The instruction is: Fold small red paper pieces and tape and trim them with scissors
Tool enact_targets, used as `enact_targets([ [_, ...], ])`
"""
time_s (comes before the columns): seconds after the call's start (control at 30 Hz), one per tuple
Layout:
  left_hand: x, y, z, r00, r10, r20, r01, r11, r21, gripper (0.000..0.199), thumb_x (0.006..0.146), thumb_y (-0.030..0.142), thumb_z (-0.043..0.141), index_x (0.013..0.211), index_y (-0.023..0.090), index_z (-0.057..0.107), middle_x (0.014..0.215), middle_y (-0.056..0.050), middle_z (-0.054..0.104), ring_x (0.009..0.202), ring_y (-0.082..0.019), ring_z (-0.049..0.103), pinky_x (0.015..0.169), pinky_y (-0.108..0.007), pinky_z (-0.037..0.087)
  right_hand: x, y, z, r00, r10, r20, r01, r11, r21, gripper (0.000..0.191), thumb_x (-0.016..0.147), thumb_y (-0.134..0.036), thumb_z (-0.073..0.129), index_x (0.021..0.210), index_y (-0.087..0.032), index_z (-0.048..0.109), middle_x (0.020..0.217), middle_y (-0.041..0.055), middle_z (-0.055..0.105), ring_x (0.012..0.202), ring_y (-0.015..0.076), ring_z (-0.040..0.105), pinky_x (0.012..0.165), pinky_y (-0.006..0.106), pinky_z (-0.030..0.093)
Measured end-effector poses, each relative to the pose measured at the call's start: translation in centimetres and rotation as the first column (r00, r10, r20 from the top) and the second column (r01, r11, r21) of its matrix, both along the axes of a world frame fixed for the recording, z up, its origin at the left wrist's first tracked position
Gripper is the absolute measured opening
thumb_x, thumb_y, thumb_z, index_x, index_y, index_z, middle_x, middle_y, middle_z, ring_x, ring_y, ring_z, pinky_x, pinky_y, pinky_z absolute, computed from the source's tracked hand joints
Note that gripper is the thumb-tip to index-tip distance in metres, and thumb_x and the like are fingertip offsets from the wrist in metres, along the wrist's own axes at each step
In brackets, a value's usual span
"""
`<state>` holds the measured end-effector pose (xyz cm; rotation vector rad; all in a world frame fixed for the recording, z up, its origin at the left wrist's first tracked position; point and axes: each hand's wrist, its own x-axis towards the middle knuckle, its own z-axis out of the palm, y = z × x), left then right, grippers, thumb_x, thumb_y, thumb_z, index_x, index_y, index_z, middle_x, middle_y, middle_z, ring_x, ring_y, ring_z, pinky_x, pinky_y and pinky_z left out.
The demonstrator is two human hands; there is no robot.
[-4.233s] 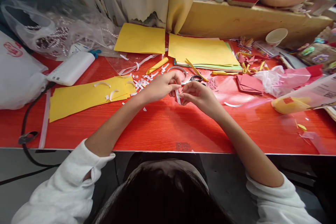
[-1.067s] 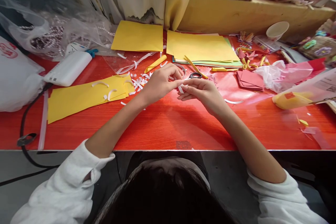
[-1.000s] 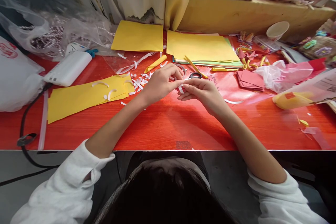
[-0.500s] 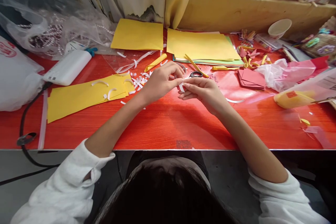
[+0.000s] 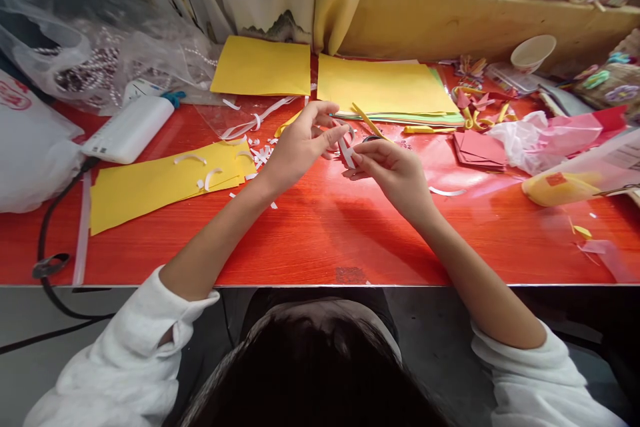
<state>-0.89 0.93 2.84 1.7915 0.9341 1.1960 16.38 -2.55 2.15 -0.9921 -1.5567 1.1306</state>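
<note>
Red desk (image 5: 300,247), white clippings (image 5: 263,155) strewn by the left hand (image 5: 299,150); its half-curled grip touches or nears a white-banded red piece (image 5: 347,153), I cannot tell which; the right hand (image 5: 396,173) pinches that piece's lower end; stacked red squares (image 5: 479,151) show no band yet.

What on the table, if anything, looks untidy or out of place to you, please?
Mainly the white paper scraps, strewn loosely beside the left hand rather than gathered up. Curled white strips also lie across the long yellow paper. I see no obvious spill or breakage.
</note>
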Motion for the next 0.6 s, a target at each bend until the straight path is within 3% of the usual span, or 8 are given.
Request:
enact_targets([
  [0.13,0.01,-0.19,0.11,0.998,-0.054,-0.042,0.054,0.999,-0.004,0.016,0.080,0.018,0.058,0.095,0.021,0.054,0.076,0.001,0.058,0.072,-0.011,0.059,0.063,-0.024,0.051,0.05,-0.02,0.23,0.999,0.033,0.007,-0.032,0.999,-0.025,0.022,0.078,-0.037,0.065,0.091,-0.019,0.064,0.088,0.0026,0.067,0.078,0.0162,0.067,0.077,0.034,0.059],
  [0.33,0.05,-0.44,0.21,0.996,-0.057,-0.073,0.060,0.998,0.034,0.017,0.080,0.014,0.055,0.095,0.022,0.054,0.075,0.001,0.057,0.071,-0.011,0.059,0.066,-0.026,0.051,0.27,0.28,0.33,0.993,0.102,-0.053,-0.108,0.985,-0.135,0.030,0.085,-0.045,0.053,0.091,-0.017,0.065,0.083,0.0045,0.067,0.073,0.0152,0.068,0.074,0.033,0.059],
  [0.6,0.09,-0.64,0.20,0.995,-0.068,-0.074,0.066,0.998,-0.022,0.019,0.081,0.016,0.056,0.099,0.022,0.053,0.070,0.002,0.056,0.067,-0.011,0.060,0.064,-0.027,0.051,-0.03,-0.21,0.17,0.989,-0.093,0.113,0.076,0.987,0.143,0.018,0.083,-0.038,0.059,0.089,-0.022,0.062,0.086,0.0012,0.065,0.082,0.0156,0.065,0.076,0.033,0.057],
])
